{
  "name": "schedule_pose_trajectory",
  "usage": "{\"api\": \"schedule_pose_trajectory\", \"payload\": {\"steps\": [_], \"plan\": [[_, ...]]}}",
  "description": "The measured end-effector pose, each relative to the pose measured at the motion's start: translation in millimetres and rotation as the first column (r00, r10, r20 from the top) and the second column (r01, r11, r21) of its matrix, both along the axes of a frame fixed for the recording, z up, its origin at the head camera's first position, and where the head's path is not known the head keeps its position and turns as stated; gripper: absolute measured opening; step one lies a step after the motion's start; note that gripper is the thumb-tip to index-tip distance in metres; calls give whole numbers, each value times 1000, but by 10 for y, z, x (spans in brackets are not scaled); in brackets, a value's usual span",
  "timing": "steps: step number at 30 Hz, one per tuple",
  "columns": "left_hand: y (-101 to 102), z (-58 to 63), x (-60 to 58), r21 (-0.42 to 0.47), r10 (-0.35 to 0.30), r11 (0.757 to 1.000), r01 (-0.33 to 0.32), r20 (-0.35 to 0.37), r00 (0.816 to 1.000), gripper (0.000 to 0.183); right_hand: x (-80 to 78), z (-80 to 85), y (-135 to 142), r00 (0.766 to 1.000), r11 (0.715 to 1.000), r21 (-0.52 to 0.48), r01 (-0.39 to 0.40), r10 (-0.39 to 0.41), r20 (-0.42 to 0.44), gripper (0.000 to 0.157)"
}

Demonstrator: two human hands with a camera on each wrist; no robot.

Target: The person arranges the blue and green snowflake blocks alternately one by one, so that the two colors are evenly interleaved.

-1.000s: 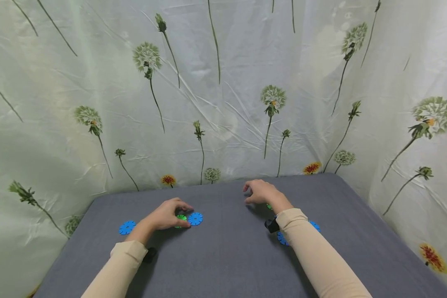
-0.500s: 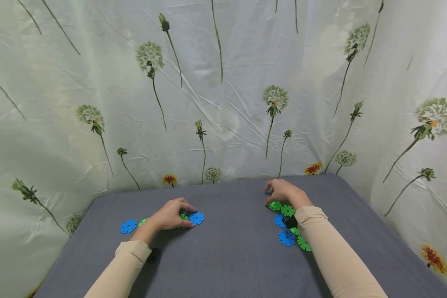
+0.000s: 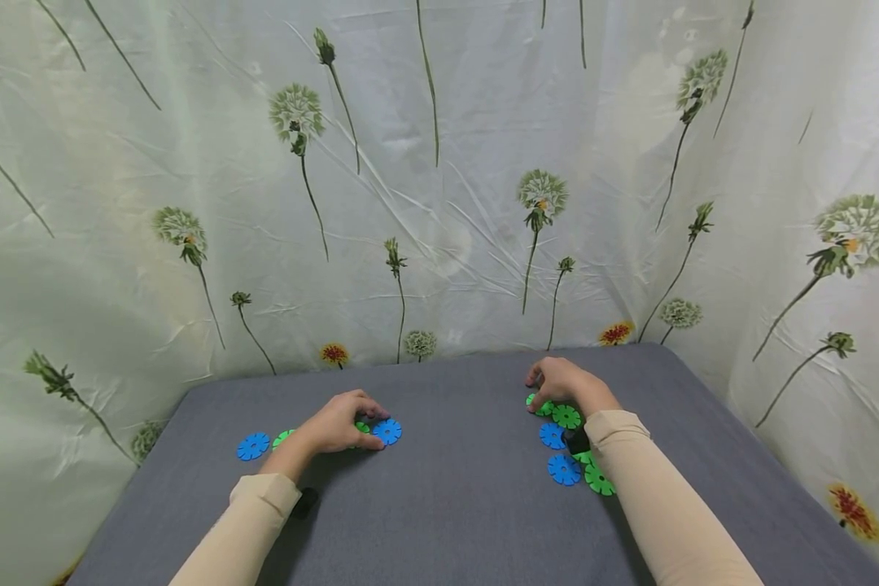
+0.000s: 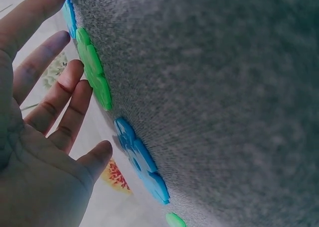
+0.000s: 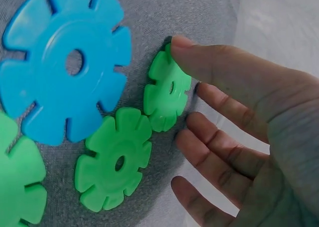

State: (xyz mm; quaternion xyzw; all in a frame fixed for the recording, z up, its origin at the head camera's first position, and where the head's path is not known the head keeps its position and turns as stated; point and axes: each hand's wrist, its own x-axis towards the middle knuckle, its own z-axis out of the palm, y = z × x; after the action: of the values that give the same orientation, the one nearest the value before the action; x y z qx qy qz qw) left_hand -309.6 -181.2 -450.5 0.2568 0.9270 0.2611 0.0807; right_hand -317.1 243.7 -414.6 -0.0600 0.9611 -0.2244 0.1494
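Observation:
My left hand [image 3: 344, 423] reaches over the left side of the table, its fingers spread and loosely bent. Its thumb tip lies right at the edge of a blue notched plastic disc [image 3: 387, 431], with the index fingertip near the far edge. Partly under that hand is a green notched disc [image 4: 93, 70]. My right hand [image 3: 567, 384] is at the back right, thumb tip on a green notched disc [image 5: 167, 90]; its other fingers hang loosely bent beyond the disc. Another green disc [image 5: 115, 159] and a large-looking blue disc [image 5: 65, 62] lie beside it.
On the grey cloth-covered table [image 3: 439, 505], a blue disc [image 3: 252, 446] and a green disc [image 3: 282, 438] lie left of the left forearm. More discs, including a blue one [image 3: 564, 470] and a green one [image 3: 599, 478], lie near the right forearm. A dandelion-patterned curtain [image 3: 454, 203] hangs behind.
My right hand has moved right and then slightly down, bringing its thumb onto the green disc. Discs formerly covered by the right arm now show. My left hand stays by the blue disc.

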Motion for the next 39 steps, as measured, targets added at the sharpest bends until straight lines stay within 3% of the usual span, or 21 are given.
{"api": "schedule_pose_trajectory", "payload": {"steps": [22, 31, 39], "plan": [[61, 0, -28, -33, 36, 999, -35, 21, 999, 37, -31, -33, -46, 999, 997, 73, 23, -19, -49, 33], [53, -9, -21, -23, 30, 999, -29, 27, 999, 36, -26, -5, 6, 1000, 998, 55, -9, 10, -28, 43], [62, -5, -15, -12, 41, 999, -41, 31, 999, 36, -30, -14, 1, 999, 997, 77, -13, 17, -50, 41]]}}
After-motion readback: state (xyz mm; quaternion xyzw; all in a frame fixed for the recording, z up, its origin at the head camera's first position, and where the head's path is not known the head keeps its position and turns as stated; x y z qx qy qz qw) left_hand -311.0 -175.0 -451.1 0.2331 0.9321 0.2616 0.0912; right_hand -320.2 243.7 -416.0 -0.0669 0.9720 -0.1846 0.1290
